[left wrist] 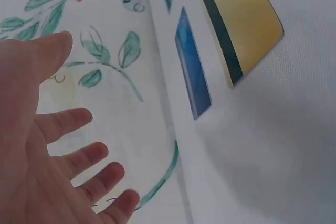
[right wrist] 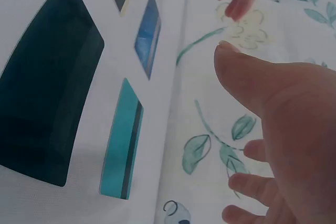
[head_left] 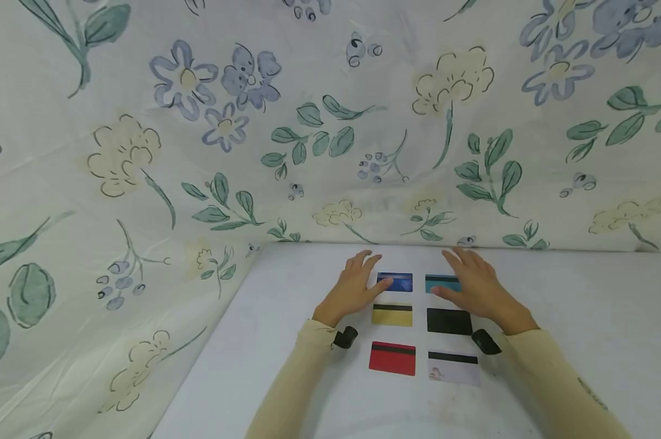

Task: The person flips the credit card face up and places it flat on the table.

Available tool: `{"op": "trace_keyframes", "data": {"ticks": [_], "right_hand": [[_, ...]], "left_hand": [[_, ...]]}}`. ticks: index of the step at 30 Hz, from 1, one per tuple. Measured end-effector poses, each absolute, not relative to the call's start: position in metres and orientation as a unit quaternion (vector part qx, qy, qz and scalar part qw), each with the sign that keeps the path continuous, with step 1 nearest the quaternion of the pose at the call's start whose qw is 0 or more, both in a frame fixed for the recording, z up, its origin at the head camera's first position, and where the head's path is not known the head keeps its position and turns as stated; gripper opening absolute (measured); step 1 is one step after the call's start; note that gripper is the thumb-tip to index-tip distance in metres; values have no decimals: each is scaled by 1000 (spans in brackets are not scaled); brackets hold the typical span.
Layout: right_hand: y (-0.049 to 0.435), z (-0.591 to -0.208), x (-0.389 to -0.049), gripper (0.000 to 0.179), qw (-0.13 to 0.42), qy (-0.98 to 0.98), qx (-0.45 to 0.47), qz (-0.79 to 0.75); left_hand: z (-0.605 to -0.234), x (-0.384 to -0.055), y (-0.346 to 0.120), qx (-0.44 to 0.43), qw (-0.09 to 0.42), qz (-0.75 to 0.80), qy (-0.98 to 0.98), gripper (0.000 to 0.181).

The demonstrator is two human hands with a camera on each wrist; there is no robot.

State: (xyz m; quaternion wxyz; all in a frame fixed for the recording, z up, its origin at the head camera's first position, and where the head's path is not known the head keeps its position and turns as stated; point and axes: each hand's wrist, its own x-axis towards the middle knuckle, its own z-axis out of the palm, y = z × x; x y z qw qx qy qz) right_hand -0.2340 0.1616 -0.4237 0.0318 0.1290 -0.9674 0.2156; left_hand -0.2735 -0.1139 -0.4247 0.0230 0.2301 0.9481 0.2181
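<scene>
Six cards lie flat in two columns on the white table. In the left column are a blue card [head_left: 400, 283], a gold card [head_left: 392, 317] and a red card [head_left: 392, 361]. The right column has a teal card [head_left: 439, 281], a black card [head_left: 449, 322] and a pale card with a dark stripe [head_left: 454, 371]. My left hand [head_left: 357, 285] is spread beside the blue card, its thumb overlapping that card in the head view. Fingers apart, my right hand [head_left: 475, 283] hovers by the teal card and covers its right end. Both hands hold nothing.
The white table [head_left: 242, 353] meets a floral cloth [head_left: 308, 122] that hangs behind it and along the left side. Dark wrist devices sit at the left cuff [head_left: 346, 338] and the right cuff [head_left: 486, 342].
</scene>
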Motion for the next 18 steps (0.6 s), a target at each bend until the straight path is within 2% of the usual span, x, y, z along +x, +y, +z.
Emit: {"op": "trace_keyframes", "data": {"ticks": [7, 14, 18], "right_hand": [[158, -427, -248, 76, 39, -966, 144, 209], [155, -430, -263, 65, 44, -961, 156, 222], [150, -432, -269, 63, 36, -960, 156, 230]], "left_hand": [[-424, -285, -121, 229, 39, 231, 945, 65], [-431, -302, -123, 230, 88, 283, 927, 61], [-432, -309, -125, 215, 97, 298, 925, 60]]}}
